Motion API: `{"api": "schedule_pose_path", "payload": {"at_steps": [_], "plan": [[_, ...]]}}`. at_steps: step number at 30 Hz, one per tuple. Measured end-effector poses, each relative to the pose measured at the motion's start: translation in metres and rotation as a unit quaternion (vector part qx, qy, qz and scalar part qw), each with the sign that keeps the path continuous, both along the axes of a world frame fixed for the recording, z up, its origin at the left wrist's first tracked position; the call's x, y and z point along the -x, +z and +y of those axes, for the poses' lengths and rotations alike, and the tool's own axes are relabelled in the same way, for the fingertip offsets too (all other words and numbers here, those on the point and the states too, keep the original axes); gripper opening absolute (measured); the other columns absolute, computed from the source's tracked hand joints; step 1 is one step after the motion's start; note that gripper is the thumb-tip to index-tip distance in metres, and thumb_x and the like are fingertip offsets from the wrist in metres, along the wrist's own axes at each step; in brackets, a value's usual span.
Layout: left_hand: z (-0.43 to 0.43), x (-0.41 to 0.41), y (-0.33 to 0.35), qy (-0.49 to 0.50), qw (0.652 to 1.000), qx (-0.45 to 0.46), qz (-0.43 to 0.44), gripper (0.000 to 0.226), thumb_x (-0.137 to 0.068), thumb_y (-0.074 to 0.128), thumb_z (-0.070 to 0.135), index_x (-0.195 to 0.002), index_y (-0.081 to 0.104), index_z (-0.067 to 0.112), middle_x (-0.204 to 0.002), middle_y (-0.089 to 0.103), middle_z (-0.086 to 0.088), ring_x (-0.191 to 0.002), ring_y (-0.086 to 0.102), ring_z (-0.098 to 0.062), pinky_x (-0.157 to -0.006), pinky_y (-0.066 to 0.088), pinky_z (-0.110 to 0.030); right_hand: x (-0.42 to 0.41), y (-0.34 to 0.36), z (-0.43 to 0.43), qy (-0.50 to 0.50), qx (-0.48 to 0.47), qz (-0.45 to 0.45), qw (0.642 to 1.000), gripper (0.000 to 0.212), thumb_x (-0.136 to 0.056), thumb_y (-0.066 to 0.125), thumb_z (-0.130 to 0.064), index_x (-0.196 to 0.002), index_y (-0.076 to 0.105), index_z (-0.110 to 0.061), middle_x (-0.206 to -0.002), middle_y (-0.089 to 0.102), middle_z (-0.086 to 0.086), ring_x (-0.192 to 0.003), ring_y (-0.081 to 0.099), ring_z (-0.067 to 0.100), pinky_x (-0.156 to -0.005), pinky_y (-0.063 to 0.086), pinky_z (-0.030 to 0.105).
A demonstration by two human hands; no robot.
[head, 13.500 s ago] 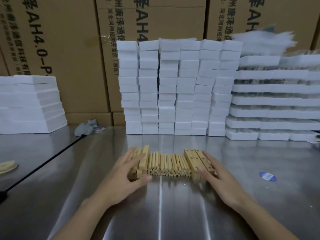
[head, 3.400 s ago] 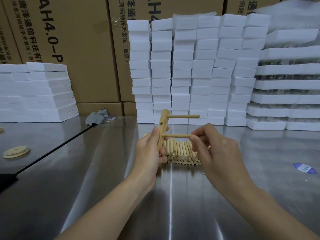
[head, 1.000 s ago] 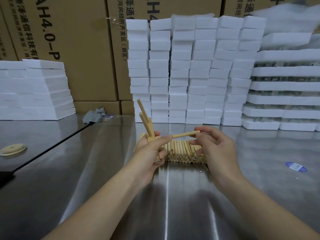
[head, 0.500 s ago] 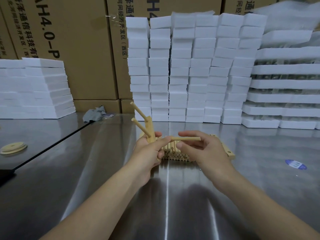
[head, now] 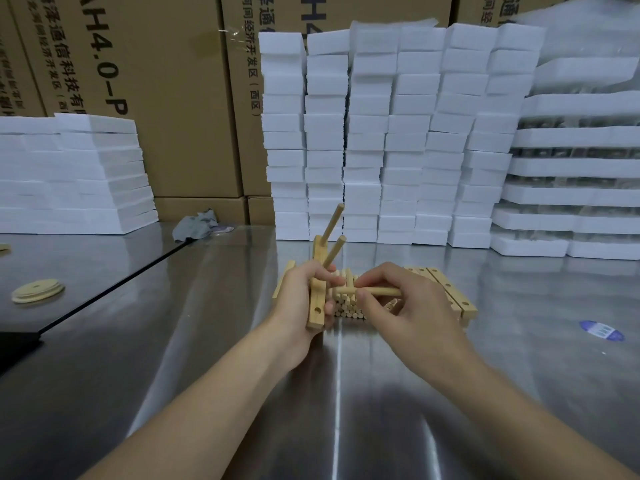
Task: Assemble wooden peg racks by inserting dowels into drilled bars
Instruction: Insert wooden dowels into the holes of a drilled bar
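The bar stands nearly upright above the table, its lower end pointing toward the camera with one open hole showing near that end. The left hand grips it around the middle, fingers curled over its right face. Two pegs already sit in the bar's upper part and slant up and to the right, above the left hand's fingers.

A loose dowel lies level, pinched between the thumb and fingers of the right hand. Its free left end is just beside the bar's right face, under the left fingertips; whether it has entered a hole cannot be told.

Below both hands a pile of dowels lies on the table, ends toward the camera. Spare bars lie beside it on the right.

Farther out are a sticker at right, wooden discs at left, a rag, stacked foam blocks and boxes behind.
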State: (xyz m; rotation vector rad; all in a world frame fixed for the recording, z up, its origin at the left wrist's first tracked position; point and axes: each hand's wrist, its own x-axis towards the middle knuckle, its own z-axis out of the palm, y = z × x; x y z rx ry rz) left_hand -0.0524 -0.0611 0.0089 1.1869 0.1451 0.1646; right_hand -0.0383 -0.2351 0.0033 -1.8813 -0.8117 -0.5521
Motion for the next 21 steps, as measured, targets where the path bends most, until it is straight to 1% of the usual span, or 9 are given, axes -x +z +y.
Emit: {"api": "schedule_pose_path", "payload": {"at_steps": [4, 7, 9, 12, 14, 16, 18, 19, 21], "plan": [[-0.003, 0.005, 0.006, -0.023, 1.0, 0.015, -0.007, 0.029, -0.094, 0.051, 0.03, -0.107, 0.068, 0.011, -0.09, 0.068, -0.004, -0.058, 0.053, -0.016, -0.06, 0.037, -0.033, 0.004, 0.0, 0.002, 0.039, 0.02, -0.027, 0.999, 0.013, -0.089, 0.082, -0.012, -0.09, 0.077, -0.023, -0.075, 0.067, -0.034, -0.074, 0.068, -0.005, -0.066, 0.044, 0.006], [-0.005, 0.006, 0.008, -0.014, 1.0, 0.023, -0.007, 0.041, -0.105, 0.048, 0.051, -0.112, 0.066, 0.015, -0.093, 0.067, -0.006, -0.066, 0.058, -0.02, -0.063, 0.042, -0.034, 0.003, 0.0, 0.003, 0.05, 0.025, -0.037, 0.998, 0.015, -0.087, 0.083, -0.008, -0.09, 0.078, -0.021, -0.077, 0.066, -0.039, -0.072, 0.066, -0.012, -0.067, 0.043, 0.002], [-0.007, 0.005, 0.009, -0.007, 0.999, 0.041, -0.002, 0.044, -0.11, 0.044, 0.053, -0.119, 0.063, 0.014, -0.093, 0.067, -0.006, -0.068, 0.057, -0.021, -0.061, 0.047, -0.033, 0.003, -0.002, 0.004, 0.053, 0.033, -0.037, 0.997, 0.015, -0.087, 0.083, -0.008, -0.091, 0.078, -0.022, -0.078, 0.066, -0.041, -0.07, 0.063, -0.016, -0.066, 0.042, 0.0], [-0.01, 0.005, 0.01, 0.006, 0.997, 0.075, 0.007, 0.037, -0.113, 0.045, 0.044, -0.119, 0.065, 0.014, -0.095, 0.07, -0.008, -0.079, 0.061, -0.024, -0.085, 0.051, -0.046, 0.002, -0.003, 0.005, 0.04, 0.049, -0.038, 0.997, 0.014, -0.087, 0.083, -0.014, -0.092, 0.078, -0.026, -0.078, 0.069, -0.033, -0.068, 0.065, -0.009, -0.065, 0.042, 0.002], [-0.011, 0.007, 0.01, 0.012, 0.997, 0.077, 0.004, 0.035, -0.113, 0.046, 0.043, -0.117, 0.066, 0.014, -0.093, 0.072, -0.007, -0.083, 0.066, -0.026, -0.093, 0.05, -0.052, 0.001, -0.003, 0.004, 0.038, 0.053, -0.037, 0.997, 0.015, -0.088, 0.082, -0.016, -0.091, 0.077, -0.029, -0.08, 0.073, -0.025, -0.069, 0.067, -0.002, -0.064, 0.043, 0.005], [-0.011, 0.009, 0.013, 0.02, 0.997, 0.079, 0.0, 0.035, -0.113, 0.046, 0.043, -0.117, 0.066, 0.014, -0.094, 0.076, -0.007, -0.081, 0.071, -0.025, -0.086, 0.056, -0.046, 0.001, -0.002, 0.004, 0.04, 0.051, -0.032, 0.997, 0.016, -0.089, 0.082, -0.018, -0.091, 0.077, -0.032, -0.081, 0.075, -0.024, -0.072, 0.069, -0.001, -0.065, 0.044, 0.006], [-0.013, 0.011, 0.015, 0.023, 0.996, 0.082, -0.006, 0.035, -0.114, 0.045, 0.042, -0.12, 0.064, 0.013, -0.095, 0.078, -0.009, -0.076, 0.076, -0.024, -0.065, 0.06, -0.035, 0.0, 0.0, 0.004, 0.044, 0.052, -0.024, 0.997, 0.012, -0.091, 0.083, -0.022, -0.094, 0.079, -0.033, -0.087, 0.077, -0.025, -0.077, 0.07, -0.002, -0.067, 0.044, 0.006], [-0.013, 0.012, 0.016, 0.025, 0.996, 0.084, -0.01, 0.035, -0.114, 0.044, 0.041, -0.122, 0.063, 0.013, -0.096, 0.079, -0.01, -0.074, 0.077, -0.024, -0.054, 0.057, -0.03, 0.001, 0.0, 0.003, 0.046, 0.054, -0.021, 0.997, 0.01, -0.091, 0.083, -0.024, -0.095, 0.08, -0.033, -0.09, 0.078, -0.025, -0.08, 0.071, -0.001, -0.068, 0.045, 0.006], [-0.014, 0.014, 0.017, 0.028, 0.995, 0.089, -0.021, 0.037, -0.115, 0.042, 0.04, -0.128, 0.061, 0.01, -0.098, 0.08, -0.012, -0.074, 0.079, -0.025, -0.045, 0.053, -0.026, 0.001, 0.003, 0.002, 0.048, 0.057, -0.023, 0.997, 0.012, -0.091, 0.083, -0.027, -0.094, 0.08, -0.038, -0.091, 0.077, -0.028, -0.081, 0.071, -0.001, -0.068, 0.045, 0.006]]}}
